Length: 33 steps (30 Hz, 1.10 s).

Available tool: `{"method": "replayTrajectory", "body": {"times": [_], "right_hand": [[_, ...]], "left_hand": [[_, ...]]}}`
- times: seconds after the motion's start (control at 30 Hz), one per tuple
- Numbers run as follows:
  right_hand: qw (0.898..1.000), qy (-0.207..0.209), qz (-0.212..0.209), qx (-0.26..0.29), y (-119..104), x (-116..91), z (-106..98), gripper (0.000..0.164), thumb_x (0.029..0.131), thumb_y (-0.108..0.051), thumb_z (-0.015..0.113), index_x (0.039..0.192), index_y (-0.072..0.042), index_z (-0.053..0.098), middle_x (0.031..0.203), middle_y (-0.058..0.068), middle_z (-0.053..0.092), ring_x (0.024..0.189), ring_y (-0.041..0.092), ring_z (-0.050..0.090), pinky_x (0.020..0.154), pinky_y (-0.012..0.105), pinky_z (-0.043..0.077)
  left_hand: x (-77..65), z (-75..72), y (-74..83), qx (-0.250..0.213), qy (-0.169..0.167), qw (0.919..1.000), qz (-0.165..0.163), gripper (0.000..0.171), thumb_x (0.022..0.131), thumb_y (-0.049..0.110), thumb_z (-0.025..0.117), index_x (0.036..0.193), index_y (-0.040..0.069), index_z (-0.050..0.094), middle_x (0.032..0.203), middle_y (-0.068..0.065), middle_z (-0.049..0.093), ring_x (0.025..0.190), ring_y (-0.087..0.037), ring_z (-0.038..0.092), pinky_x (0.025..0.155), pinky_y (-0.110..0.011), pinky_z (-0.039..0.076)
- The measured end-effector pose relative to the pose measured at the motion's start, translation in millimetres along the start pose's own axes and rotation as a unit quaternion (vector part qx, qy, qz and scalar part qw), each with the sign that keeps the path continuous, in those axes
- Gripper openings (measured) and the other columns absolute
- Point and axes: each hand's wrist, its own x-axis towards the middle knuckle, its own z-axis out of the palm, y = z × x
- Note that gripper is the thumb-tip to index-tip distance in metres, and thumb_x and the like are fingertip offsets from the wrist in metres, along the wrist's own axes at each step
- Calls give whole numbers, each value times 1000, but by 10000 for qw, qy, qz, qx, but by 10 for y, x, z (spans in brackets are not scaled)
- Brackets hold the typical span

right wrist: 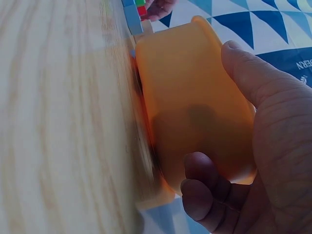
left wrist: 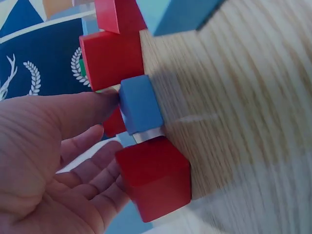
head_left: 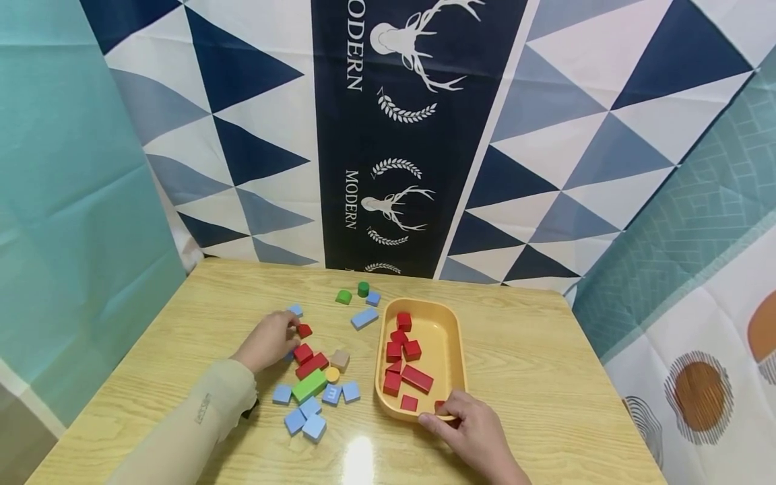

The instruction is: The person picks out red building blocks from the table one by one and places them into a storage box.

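My left hand (head_left: 269,342) reaches among loose blocks at the left. Its fingertips are at a small red block (head_left: 304,330). In the left wrist view, the curled fingers lie against a red cube (left wrist: 156,180), while the thumb overlaps the edge of a blue block (left wrist: 141,105). Close by lie another red cube (head_left: 303,353) and a long red block (head_left: 312,365). With my right hand (head_left: 475,431) I grip the near right rim of a yellow-orange tray (head_left: 462,357). Several red blocks (head_left: 417,378) lie inside it, mostly along its left side.
A green block (head_left: 310,386), a yellow disc (head_left: 331,374), a tan block (head_left: 340,360) and several blue blocks (head_left: 314,427) lie left of the tray. Farther back are a green cylinder (head_left: 363,289) and a blue bar (head_left: 364,318). A patterned cloth (head_left: 376,135) hangs behind the table.
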Motion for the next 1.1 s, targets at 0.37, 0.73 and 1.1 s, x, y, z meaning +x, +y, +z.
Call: {"method": "replayTrajectory", "body": {"times": [0.37, 0.73, 1.1], "right_hand": [[10000, 25, -6, -23, -14, -3, -13, 23, 82, -39, 92, 72, -32, 73, 75, -24, 52, 65, -10, 43, 58, 16, 39], [9998, -164, 138, 8, -47, 9, -38, 24, 83, -41, 91, 71, -32, 72, 76, -24, 53, 67, -8, 44, 60, 16, 40], [9999, -71, -68, 74, -23, 5, -40, 24, 84, -40, 90, 72, -33, 71, 74, -23, 51, 66, -9, 44, 58, 16, 39]], "left_hand": [[175, 8, 90, 241, -363, 9986, -300, 39, 93, 12, 81, 126, -4, 68, 110, -15, 74, 90, -22, 64, 89, -42, 61], [122, 55, 579, 118, 175, 9997, 104, 28, 93, 17, 82, 120, 15, 75, 117, -5, 76, 96, -21, 64, 92, -44, 60], [-130, 597, 1649, -260, -343, 9792, 1982, 24, 94, 26, 83, 117, 22, 78, 113, 8, 77, 104, -13, 66, 99, -34, 57]]}}
